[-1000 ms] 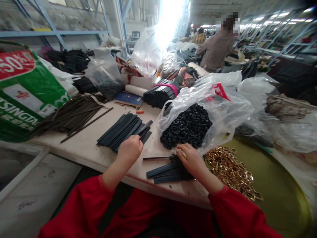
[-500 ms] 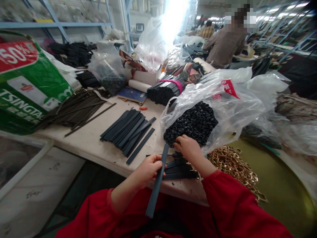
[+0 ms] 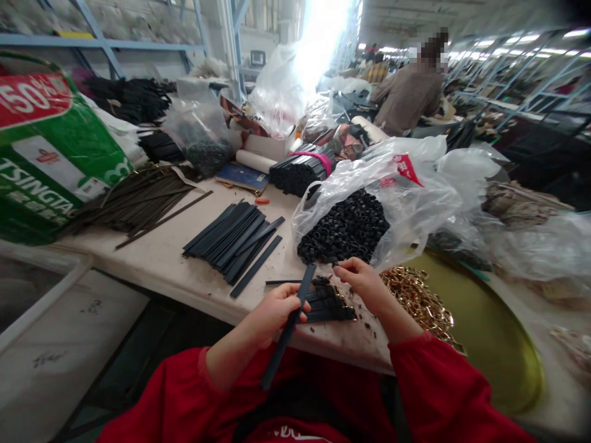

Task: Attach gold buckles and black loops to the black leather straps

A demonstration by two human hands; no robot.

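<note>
A pale, scuffed worktable (image 3: 184, 271) runs across the view inside a big workshop with blue metal racking (image 3: 106, 44) at eleven o'clock and glare from a bright opening at twelve. At one o'clock, well beyond the table, a person in a brown top (image 3: 406, 98) stands turned away. A green printed sack (image 3: 50, 154) leans at nine o'clock. A fanned stack of dark strips (image 3: 235, 237) lies at ten o'clock from the hands, and a clear plastic bag (image 3: 415, 197) spilling small black rings (image 3: 346, 227) sits at twelve. A heap of gold chain (image 3: 415, 301) lies at three o'clock on a round brass-coloured tray (image 3: 498, 332). The left hand (image 3: 277, 311) is closed round a single strip (image 3: 286, 332). It is long, flat, narrow and dark slate-grey, and slants from one o'clock down to seven over the table edge. The right hand (image 3: 364, 283) has its fingertips pinched together just beside the strip's upper end, at the edge of the rings. What they pinch is too small to tell.
</note>
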